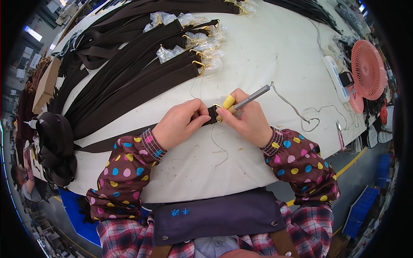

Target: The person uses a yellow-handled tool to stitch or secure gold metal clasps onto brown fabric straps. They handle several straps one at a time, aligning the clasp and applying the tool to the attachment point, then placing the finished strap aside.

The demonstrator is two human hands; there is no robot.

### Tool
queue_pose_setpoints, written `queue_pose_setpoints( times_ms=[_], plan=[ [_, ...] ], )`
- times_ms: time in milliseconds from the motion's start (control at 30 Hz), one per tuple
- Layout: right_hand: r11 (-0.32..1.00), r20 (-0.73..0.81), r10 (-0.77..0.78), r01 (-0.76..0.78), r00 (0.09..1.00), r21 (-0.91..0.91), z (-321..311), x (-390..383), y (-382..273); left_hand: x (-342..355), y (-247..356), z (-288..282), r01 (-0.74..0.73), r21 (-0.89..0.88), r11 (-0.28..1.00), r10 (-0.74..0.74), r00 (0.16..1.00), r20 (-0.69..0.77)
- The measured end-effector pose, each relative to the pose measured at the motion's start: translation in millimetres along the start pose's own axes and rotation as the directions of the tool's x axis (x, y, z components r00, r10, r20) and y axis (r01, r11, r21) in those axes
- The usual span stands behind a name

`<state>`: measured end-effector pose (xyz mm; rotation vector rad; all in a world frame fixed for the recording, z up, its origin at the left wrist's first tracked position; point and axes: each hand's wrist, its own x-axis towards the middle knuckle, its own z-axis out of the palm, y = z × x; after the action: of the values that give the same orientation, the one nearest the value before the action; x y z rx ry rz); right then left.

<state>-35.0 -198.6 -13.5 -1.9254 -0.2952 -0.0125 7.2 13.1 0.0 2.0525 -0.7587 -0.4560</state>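
A dark brown webbing strap (pixel 124 138) runs in from the left to a gold-coloured metal ring (pixel 218 107) at its end. My left hand (pixel 183 121) is closed in a pinch at the strap, just left of the ring. My right hand (pixel 247 120) grips a grey pen-shaped tool (pixel 254 96), with a thin cord at its upper end. That hand's thumb and fingertips meet at the ring. A yellow cover (pixel 229 101) sits on one right finger. The tool's tip is hidden. Loose thread (pixel 218 146) trails below the strap end.
Several brown straps with gold hardware in clear plastic (pixel 211 64) lie at the upper left. A coiled strap (pixel 56 146) sits at the left edge. On the right are a white power strip (pixel 335 77), a pink fan (pixel 368 64) and thread snips (pixel 340 136). The tool's cord (pixel 292 104) crosses the white table.
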Motion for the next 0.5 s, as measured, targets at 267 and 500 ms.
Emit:
queue_pose_setpoints(
  times_ms=[267, 500],
  plan=[
    [0.999, 0.004, -0.011, 0.011, 1.0, -0.044, -0.2, 0.4, 2.6, 0.2, 1.2, -0.6, -0.002, 0.001, 1.0, 0.002, 1.0, -0.001],
    [0.996, 0.006, -0.027, 0.027, 1.0, -0.08, -0.4, 0.7, 2.5, 0.3, -0.6, -0.6, -0.017, 0.011, 1.0, 0.017, 1.0, -0.008]
  ],
)
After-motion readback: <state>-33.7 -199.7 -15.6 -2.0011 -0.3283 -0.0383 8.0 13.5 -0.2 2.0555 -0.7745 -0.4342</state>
